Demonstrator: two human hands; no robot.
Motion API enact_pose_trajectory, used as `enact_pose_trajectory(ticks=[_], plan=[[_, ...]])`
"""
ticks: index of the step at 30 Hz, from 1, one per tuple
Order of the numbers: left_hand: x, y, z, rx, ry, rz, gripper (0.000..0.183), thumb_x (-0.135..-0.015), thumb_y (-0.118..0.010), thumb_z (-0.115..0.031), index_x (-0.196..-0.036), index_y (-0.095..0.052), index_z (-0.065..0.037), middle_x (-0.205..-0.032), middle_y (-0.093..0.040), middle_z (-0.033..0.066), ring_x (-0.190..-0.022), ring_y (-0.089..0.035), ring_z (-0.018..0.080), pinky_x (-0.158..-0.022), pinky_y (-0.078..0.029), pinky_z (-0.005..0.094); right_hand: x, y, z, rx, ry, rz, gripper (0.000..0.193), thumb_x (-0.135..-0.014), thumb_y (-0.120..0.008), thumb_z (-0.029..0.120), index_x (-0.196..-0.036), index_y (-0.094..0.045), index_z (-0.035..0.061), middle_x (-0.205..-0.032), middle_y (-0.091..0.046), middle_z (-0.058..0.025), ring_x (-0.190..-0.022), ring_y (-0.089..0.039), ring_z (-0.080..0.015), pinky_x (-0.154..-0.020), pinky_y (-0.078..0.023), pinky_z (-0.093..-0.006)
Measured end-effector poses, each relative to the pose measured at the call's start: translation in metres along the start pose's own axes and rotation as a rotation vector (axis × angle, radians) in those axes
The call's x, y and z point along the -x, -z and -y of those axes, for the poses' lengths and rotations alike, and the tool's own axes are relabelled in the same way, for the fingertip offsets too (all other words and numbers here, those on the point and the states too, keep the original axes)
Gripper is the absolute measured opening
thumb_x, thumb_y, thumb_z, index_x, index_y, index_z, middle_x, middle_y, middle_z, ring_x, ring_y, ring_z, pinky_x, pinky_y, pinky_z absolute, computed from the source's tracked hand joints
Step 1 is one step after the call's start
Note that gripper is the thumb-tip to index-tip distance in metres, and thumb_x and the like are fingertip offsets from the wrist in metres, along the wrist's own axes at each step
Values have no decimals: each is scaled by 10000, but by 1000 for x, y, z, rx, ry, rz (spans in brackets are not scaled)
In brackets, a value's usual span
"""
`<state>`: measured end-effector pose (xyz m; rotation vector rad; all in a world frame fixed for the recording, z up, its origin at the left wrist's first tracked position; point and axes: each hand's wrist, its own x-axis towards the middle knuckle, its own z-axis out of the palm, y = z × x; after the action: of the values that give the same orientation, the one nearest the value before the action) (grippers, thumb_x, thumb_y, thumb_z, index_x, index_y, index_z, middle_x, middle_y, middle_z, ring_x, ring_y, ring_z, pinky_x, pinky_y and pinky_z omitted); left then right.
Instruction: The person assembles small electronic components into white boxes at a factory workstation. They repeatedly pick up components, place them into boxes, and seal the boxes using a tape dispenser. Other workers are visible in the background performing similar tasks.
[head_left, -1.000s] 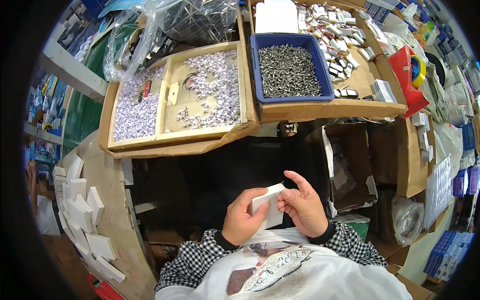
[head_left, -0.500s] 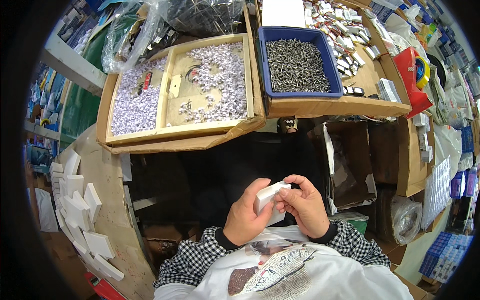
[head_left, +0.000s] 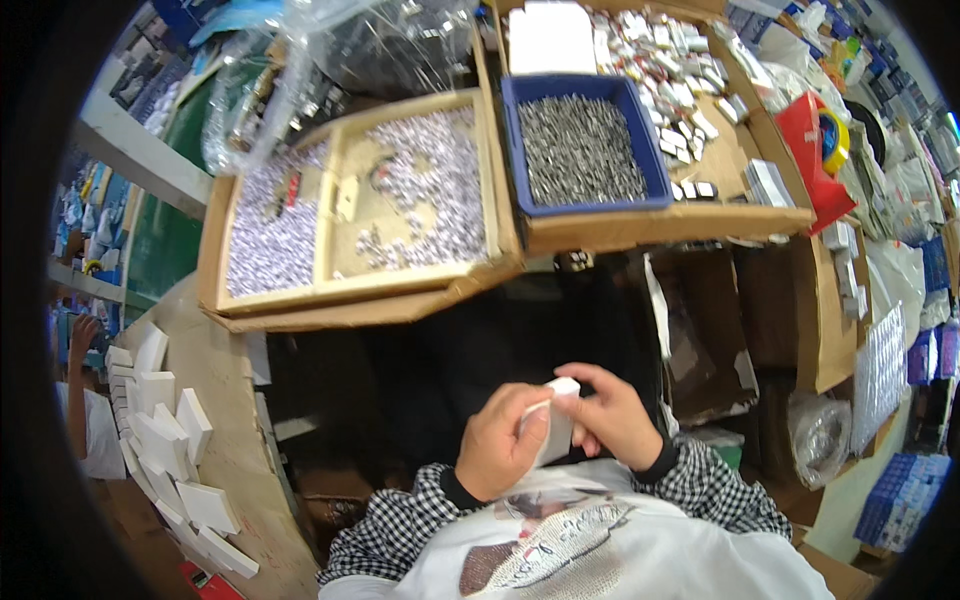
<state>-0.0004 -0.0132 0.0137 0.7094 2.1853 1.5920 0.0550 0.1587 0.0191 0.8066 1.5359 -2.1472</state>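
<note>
A small white box (head_left: 556, 432) stands tilted between my two hands, just above my lap. My left hand (head_left: 500, 440) is closed round its left side, the thumb pressed against the face. With thumb and fingers at its upper end, my right hand (head_left: 612, 418) grips the same box from the right. The fingers cover much of it, so I cannot tell whether its end is open or closed. Many similar white boxes (head_left: 208, 508) lie piled on the board at my left.
Ahead is a wooden tray (head_left: 325, 215) of small white pieces in two compartments. Right of it, a blue bin (head_left: 668, 190) holds small metal parts, beside a carton (head_left: 735, 150) with small white and red items. Yellow tape (head_left: 833, 140) stands far right. Another person's arm (head_left: 78, 390) shows far left.
My right fingers have shifted over the box's upper end, and the box has turned more upright. The view has tilted slightly. Another person's arm has come into sight at far left.
</note>
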Motion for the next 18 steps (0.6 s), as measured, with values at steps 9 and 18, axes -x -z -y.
enact_pose_trajectory(ticks=[9,18], plan=[[-2,-7,13,3,159,-132,189,-839,-662,-170,-987,-605,-67,-923,-615,63,-821,-631,186,-727,-506,284,-8,2,-30,570,425,-84,486,-815,-729,172,-1242,-547,28,-844,-588,-24,-747,-525,-46,-673,-459,-204],[-11,10,25,606,109,-21,633,-803,-736,-115,-1320,-375,-54,-1235,-442,85,-1142,-466,174,-953,-425,293,-15,11,-8,237,292,193,487,-881,-668,193,-1299,-485,22,-1025,-613,-40,-896,-579,-87,-789,-485,-240]])
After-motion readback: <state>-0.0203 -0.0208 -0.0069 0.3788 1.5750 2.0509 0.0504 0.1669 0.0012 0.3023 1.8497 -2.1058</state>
